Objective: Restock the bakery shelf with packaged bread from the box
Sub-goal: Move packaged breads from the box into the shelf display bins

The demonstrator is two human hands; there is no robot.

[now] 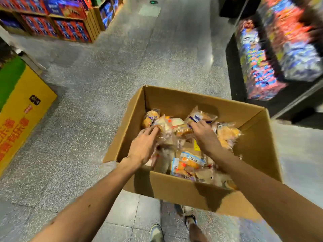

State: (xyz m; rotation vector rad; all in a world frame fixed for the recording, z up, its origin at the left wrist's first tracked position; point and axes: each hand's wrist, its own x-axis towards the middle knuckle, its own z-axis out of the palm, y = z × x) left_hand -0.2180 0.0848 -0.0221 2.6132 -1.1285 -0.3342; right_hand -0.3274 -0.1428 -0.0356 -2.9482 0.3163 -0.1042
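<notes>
Two hands in box (192, 95) | left hand (143, 145) flat on bread packets (166, 126) | right hand (205, 135) on labelled packet (201, 116), grip unclear

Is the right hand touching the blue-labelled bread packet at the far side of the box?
Touching. The head view shows the right hand with its fingertips lying on the blue-labelled packet, no gap between them.

Print present, none legible
Red Chinese characters on the yellow carton (21, 119) and the blue-white labels on the bread packets (197, 117) are too blurred to read.
</notes>
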